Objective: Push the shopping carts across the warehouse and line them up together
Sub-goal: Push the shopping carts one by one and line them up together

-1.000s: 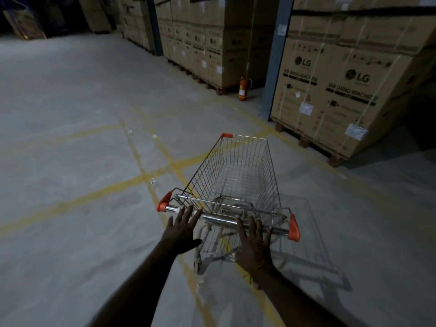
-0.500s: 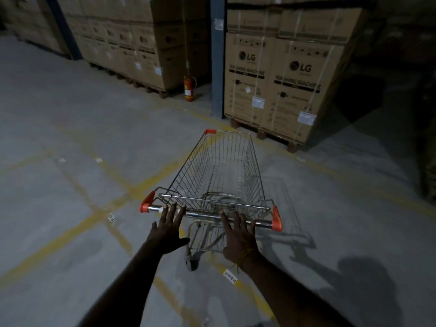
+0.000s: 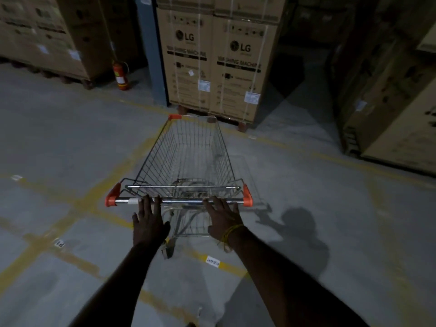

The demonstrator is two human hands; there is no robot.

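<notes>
A wire shopping cart with orange corner caps stands on the concrete floor in front of me, its basket empty. Its metal handle bar runs across just past my fingers. My left hand has straight fingers whose tips touch the bar left of its middle. My right hand, with a yellow thread around the wrist, presses straight fingers against the bar right of its middle. Neither hand curls around the bar. No other cart is in view.
Stacked LG washing machine boxes on a pallet stand close ahead of the cart's nose. A blue pillar and a red fire extinguisher are at the left. More boxes line the right side. Yellow lines cross the floor.
The cart and my view have swung to the right; the LG boxes are now straight ahead and closer. Both hands stay flat against the handle bar.
</notes>
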